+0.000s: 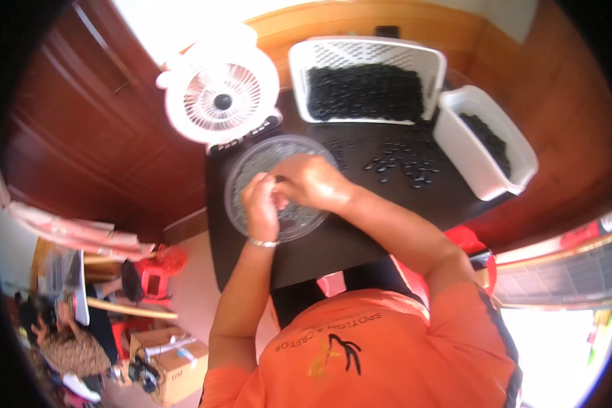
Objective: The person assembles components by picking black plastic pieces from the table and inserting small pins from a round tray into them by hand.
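Note:
My left hand (260,204) and my right hand (311,181) meet above a round clear plastic tub (228,187). The fingers of both are closed and pressed together at the fingertips. Whatever they pinch is too small or too hidden to name. Many small greyish, translucent pieces (257,163) lie inside the tub beneath them. Loose small black pieces (408,160) are scattered on the dark table (306,255) to the right of the tub.
A white fan (222,102) stands behind the tub. At the back, a white perforated basket (434,75) holds a heap of black pieces; a white bin (472,163) on the right has more. Far left, another person (78,347) sits near a cardboard box (177,370) and a red stool (155,279).

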Motion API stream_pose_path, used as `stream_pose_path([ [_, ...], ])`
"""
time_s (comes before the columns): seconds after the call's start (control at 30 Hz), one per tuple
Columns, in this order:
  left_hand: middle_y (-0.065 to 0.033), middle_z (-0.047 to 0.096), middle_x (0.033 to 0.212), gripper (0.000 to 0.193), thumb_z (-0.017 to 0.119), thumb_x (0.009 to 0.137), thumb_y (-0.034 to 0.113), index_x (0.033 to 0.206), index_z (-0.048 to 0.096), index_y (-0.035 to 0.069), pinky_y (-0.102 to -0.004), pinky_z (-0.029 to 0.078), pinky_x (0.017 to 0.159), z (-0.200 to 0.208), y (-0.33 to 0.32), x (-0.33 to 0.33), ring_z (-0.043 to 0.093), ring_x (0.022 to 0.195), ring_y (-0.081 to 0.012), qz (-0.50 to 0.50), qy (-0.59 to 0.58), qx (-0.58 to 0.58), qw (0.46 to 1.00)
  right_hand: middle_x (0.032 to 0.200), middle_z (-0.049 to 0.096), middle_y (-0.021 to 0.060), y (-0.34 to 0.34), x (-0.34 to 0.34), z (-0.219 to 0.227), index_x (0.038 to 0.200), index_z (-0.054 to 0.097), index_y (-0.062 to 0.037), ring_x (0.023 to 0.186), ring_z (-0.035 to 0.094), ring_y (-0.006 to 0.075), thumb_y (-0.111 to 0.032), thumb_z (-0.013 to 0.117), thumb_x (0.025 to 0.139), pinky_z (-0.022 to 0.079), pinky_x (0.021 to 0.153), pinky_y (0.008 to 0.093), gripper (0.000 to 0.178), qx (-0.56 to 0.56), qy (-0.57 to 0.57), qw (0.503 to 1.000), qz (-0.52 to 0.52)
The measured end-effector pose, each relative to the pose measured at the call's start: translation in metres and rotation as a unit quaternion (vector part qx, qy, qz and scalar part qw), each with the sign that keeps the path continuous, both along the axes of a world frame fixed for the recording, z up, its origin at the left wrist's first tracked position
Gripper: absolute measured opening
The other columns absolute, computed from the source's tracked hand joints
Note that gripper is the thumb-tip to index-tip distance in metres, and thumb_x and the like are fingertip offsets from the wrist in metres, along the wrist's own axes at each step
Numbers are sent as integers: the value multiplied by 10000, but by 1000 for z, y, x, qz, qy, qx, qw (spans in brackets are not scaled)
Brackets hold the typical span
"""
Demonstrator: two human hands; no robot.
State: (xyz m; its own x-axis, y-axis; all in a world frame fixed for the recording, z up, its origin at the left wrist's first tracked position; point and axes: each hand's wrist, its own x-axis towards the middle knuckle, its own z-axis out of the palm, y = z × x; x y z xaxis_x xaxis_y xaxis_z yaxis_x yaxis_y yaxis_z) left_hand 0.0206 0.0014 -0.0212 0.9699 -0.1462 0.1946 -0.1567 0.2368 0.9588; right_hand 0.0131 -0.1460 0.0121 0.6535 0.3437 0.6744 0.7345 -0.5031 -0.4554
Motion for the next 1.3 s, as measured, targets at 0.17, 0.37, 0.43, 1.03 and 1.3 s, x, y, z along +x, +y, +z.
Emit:
stream_pose_path([
  [0.17,-15,507,566,202,497,850,200,718,552,57,-189,353,406,14,0,-7,463,439,-83,17,14,-8,1000,722,602,132,-25,-8,33,762,609,-43,721,595,318,-187,668,697,483,656,412,169,-16,-101,989,-110],
  [0.37,-19,500,567,184,493,837,170,721,559,44,-199,335,408,8,8,-7,454,442,-85,14,1,15,1000,794,636,145,-131,-51,93,848,669,-56,765,607,323,-255,658,738,492,701,403,228,21,-84,890,-447],
  [0.43,-22,493,569,187,489,837,177,730,552,38,-206,344,422,14,5,-6,451,454,-90,-3,-35,41,999,789,625,165,-191,-62,97,871,671,-57,779,606,334,-301,654,730,491,715,411,282,-42,-155,817,-554],
  [1.03,-13,506,542,172,540,789,136,696,596,3,-214,360,440,14,-2,0,466,469,-76,28,-111,73,991,799,656,98,-95,-138,-49,844,669,-44,718,642,220,-157,627,774,495,662,294,140,20,117,906,-406],
  [1.3,-14,499,505,169,550,785,135,700,599,-3,-252,370,462,9,1,4,461,481,-68,46,-145,115,982,790,656,94,-99,-135,-58,835,665,-43,727,634,206,-150,633,780,492,671,295,124,4,74,916,-395],
])
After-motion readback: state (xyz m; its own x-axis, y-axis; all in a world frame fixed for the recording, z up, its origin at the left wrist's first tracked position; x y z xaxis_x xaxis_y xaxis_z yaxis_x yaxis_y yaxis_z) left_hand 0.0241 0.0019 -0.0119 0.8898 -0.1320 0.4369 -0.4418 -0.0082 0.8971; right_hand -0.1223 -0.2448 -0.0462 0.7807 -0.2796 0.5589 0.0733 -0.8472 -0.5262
